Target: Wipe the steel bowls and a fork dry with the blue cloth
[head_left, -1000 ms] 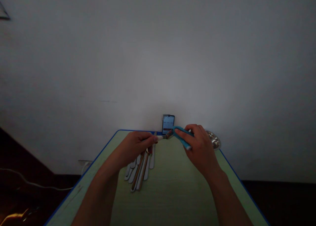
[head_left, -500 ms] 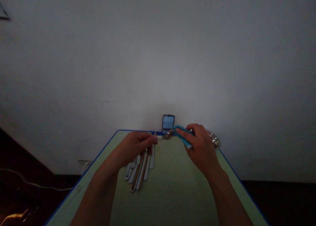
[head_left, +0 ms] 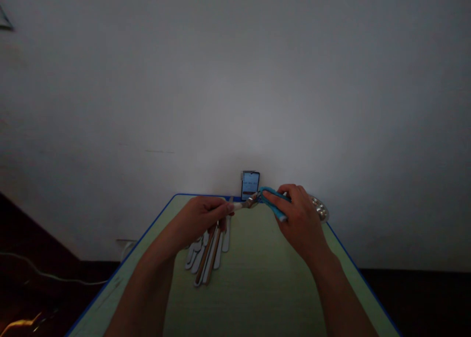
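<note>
My left hand (head_left: 206, 217) is closed, pinching the white handle of a piece of cutlery (head_left: 250, 200) between thumb and fingers. The shiny metal end points right, and its tip is too small and covered to tell spoon from fork. My right hand (head_left: 300, 214) is closed on a folded blue cloth (head_left: 274, 207). The cloth's left end touches the metal tip, just above the far part of the table. Beneath my left hand lies a bunch of cutlery (head_left: 208, 258) with pale and brown handles; their far ends are partly hidden by the hand.
A phone (head_left: 250, 185) with a lit screen leans on the wall at the table's far edge. Behind my right hand, a shiny metal dish (head_left: 321, 209) stands at the far right corner, partly covered. The pale green table (head_left: 265, 288) has a blue rim. A white cable (head_left: 55, 275) runs at the left.
The cloth has shifted slightly toward the tip, uncovering more of the metal end. My right hand moved slightly with it; my left hand keeps nearly the same place.
</note>
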Action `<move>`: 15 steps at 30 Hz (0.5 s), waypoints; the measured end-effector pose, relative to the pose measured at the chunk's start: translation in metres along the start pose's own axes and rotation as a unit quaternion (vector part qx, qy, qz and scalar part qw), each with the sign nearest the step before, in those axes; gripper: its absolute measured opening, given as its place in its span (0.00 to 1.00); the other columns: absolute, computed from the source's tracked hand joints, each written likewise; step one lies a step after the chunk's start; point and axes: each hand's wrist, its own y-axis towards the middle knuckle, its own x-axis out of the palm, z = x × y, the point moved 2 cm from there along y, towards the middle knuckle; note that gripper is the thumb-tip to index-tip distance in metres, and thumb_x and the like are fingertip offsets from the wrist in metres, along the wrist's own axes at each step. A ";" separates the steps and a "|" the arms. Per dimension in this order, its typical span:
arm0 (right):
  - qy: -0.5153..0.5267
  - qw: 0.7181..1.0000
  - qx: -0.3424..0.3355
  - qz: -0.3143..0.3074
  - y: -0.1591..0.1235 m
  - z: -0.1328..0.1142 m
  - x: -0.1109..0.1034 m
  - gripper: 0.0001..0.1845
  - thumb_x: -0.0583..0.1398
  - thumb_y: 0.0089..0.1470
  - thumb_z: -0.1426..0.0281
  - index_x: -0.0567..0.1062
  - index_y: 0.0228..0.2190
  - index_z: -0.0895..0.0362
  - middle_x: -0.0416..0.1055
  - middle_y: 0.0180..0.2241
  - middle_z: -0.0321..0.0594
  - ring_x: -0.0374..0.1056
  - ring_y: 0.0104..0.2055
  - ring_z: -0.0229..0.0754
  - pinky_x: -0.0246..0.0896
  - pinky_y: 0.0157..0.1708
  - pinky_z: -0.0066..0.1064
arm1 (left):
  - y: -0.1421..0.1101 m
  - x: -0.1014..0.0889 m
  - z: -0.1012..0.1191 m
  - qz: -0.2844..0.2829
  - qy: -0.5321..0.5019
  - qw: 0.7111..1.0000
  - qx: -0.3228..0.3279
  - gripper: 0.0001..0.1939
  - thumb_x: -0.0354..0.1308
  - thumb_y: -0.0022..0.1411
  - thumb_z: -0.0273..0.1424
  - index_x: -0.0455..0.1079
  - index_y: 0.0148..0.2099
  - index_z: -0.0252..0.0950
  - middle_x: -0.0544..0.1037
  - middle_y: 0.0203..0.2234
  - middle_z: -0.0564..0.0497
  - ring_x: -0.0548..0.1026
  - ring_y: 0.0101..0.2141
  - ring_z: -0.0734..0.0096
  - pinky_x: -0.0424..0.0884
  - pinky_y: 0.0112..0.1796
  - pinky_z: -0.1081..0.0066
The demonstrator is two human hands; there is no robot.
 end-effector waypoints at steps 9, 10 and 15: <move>0.021 0.999 -0.021 0.032 0.000 -0.004 -0.002 0.25 0.58 0.48 0.82 0.73 0.48 0.54 0.64 0.40 0.46 0.58 0.40 0.46 0.59 0.39 0.39 | -0.001 0.000 0.008 0.000 -0.054 0.998 -0.026 0.23 0.50 0.57 0.48 0.70 0.26 0.33 0.72 0.18 0.53 0.63 0.16 0.77 0.59 0.20 0.75; 0.028 0.999 -0.031 0.033 0.000 -0.005 -0.002 0.25 0.58 0.48 0.82 0.73 0.48 0.53 0.64 0.40 0.45 0.59 0.41 0.46 0.59 0.39 0.39 | 0.000 0.000 0.008 0.000 -0.056 0.998 -0.029 0.23 0.51 0.57 0.48 0.70 0.26 0.33 0.72 0.17 0.53 0.63 0.16 0.77 0.59 0.20 0.75; 0.044 0.997 -0.068 0.011 0.001 -0.010 -0.004 0.25 0.59 0.50 0.80 0.72 0.49 0.51 0.64 0.41 0.44 0.59 0.43 0.46 0.59 0.40 0.39 | 0.003 0.002 0.010 0.007 -0.066 0.997 -0.036 0.22 0.51 0.56 0.48 0.70 0.27 0.33 0.71 0.16 0.53 0.63 0.16 0.77 0.58 0.20 0.75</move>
